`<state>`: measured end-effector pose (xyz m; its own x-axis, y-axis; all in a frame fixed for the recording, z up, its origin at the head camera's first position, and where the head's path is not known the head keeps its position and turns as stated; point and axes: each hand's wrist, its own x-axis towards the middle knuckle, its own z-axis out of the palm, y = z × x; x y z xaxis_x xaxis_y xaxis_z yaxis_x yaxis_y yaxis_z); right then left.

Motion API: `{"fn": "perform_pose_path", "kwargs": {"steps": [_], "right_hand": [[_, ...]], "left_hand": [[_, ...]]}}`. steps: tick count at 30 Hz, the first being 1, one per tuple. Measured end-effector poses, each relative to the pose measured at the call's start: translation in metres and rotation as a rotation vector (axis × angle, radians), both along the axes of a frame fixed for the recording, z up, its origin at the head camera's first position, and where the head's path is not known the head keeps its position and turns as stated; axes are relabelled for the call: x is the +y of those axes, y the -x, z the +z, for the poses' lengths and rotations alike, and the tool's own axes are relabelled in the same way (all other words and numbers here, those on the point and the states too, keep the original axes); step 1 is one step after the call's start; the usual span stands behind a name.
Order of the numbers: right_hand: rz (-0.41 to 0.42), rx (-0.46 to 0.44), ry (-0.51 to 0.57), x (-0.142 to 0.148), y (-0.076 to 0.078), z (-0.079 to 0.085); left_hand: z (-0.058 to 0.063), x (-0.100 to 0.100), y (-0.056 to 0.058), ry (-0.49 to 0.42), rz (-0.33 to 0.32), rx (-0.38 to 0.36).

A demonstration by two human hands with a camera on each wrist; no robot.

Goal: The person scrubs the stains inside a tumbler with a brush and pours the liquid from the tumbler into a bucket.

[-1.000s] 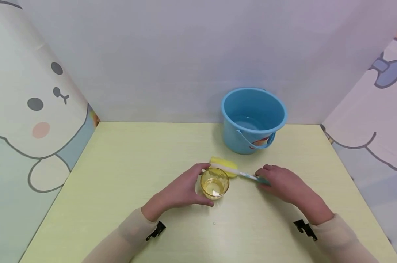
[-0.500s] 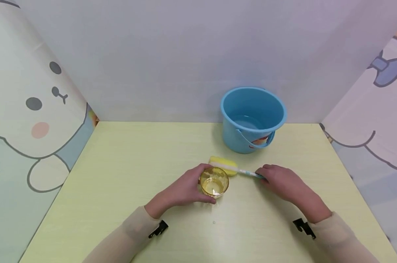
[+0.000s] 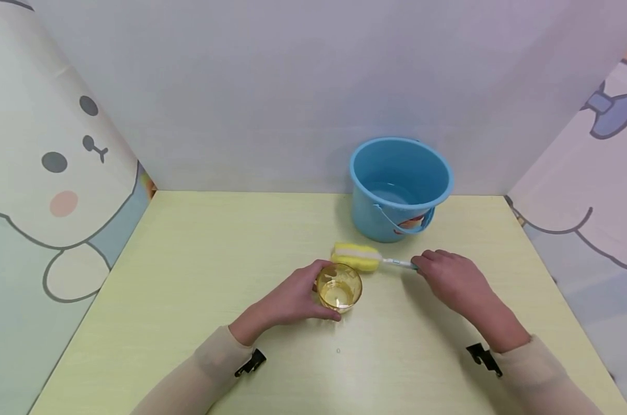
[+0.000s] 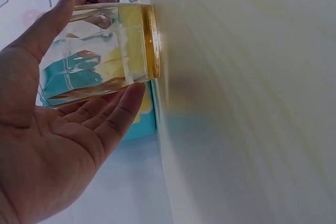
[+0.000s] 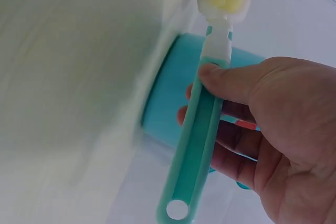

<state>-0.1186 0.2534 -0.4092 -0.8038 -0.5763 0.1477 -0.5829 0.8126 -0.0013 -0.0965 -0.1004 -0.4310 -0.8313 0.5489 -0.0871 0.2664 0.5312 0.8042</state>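
An amber-tinted drinking glass (image 3: 339, 288) stands upright with its mouth facing up. My left hand (image 3: 295, 297) grips it from the left side. In the left wrist view, the thumb lies along one side of the glass (image 4: 100, 51) and the fingers along the other, its amber base right at the table. Between thumb and fingers, my right hand (image 3: 450, 282) holds a sponge cup brush by its green handle (image 5: 197, 140). The yellow and white sponge head (image 3: 356, 257) points left, just behind the glass. The handle's end with a round hole sticks out past the fingers in the right wrist view.
A blue bucket (image 3: 365, 216) with a lowered handle stands behind the brush, near the back wall (image 3: 240, 104). A tiny droplet-like spot (image 3: 338, 350) lies on the pale yellow table (image 3: 214, 242) in front of the glass. Cartoon-printed panels flank the table.
My right hand has taken a firmer hold of the brush handle and raised it slightly. The sponge head has turned and now shows its white stripe. The left hand and glass have barely moved.
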Motion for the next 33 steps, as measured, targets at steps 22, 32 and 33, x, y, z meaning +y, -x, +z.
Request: {"fn": "perform_pose_path", "kwargs": {"steps": [22,32,33], "right_hand": [[0.111,0.251,-0.021,0.011,-0.016,0.066],[0.258,0.323,-0.050,0.001,-0.016,0.090],[0.278,0.332,-0.059,-0.001,-0.016,0.092]], "left_hand": [[-0.003,-0.003,0.002,-0.018,-0.025,0.005],[-0.004,-0.005,0.004,-0.035,-0.041,0.008],[-0.004,-0.005,0.004,-0.038,-0.043,0.004]]}}
